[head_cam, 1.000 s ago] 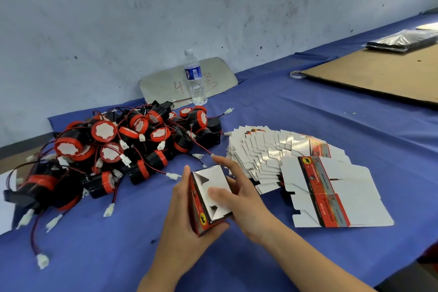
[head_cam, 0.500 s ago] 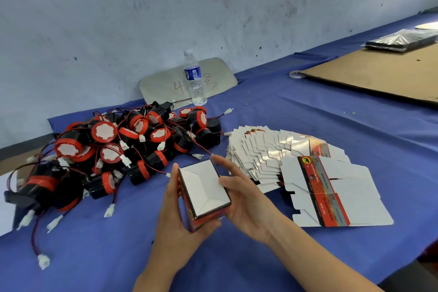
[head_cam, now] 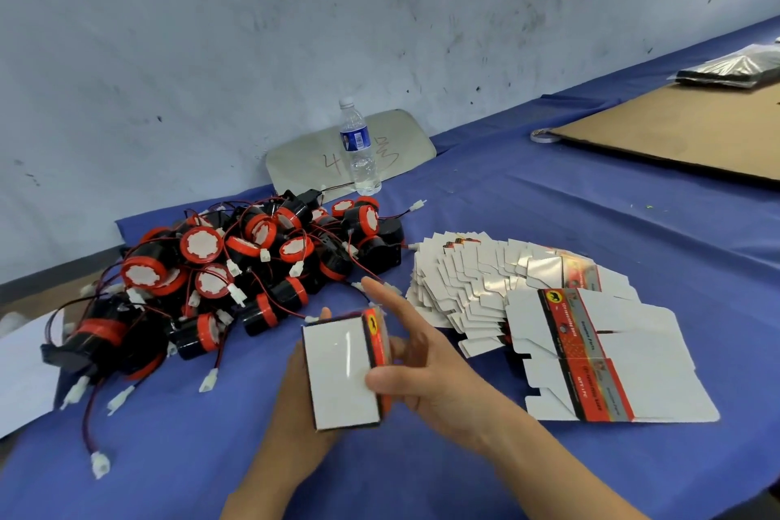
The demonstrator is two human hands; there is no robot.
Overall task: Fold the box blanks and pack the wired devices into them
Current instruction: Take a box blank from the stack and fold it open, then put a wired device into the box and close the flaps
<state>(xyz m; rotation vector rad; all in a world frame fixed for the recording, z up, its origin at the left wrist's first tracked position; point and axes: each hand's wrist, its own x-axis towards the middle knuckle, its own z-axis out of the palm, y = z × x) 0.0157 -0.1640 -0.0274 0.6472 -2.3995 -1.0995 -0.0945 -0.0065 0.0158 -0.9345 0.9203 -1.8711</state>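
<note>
A small folded box (head_cam: 342,372), white with a red and black printed side, is held above the blue table between both hands. My left hand (head_cam: 295,401) cups it from behind and below, mostly hidden by the box. My right hand (head_cam: 422,367) grips its right side, thumb on the white face and index finger stretched upward. A heap of black and red wired devices (head_cam: 236,270) with white plugs lies to the left. Flat box blanks (head_cam: 506,279) are fanned out on the right, and one larger blank (head_cam: 612,359) lies nearest.
A water bottle (head_cam: 358,148) stands against the wall before a pale board (head_cam: 405,144). A brown cardboard sheet (head_cam: 692,131) with a black packet (head_cam: 734,70) lies far right, a tape roll (head_cam: 543,135) beside it. White paper (head_cam: 21,372) sits at the left edge.
The box's end flaps went from open to closed. The box has since been turned in my hands so a long white face points up at me.
</note>
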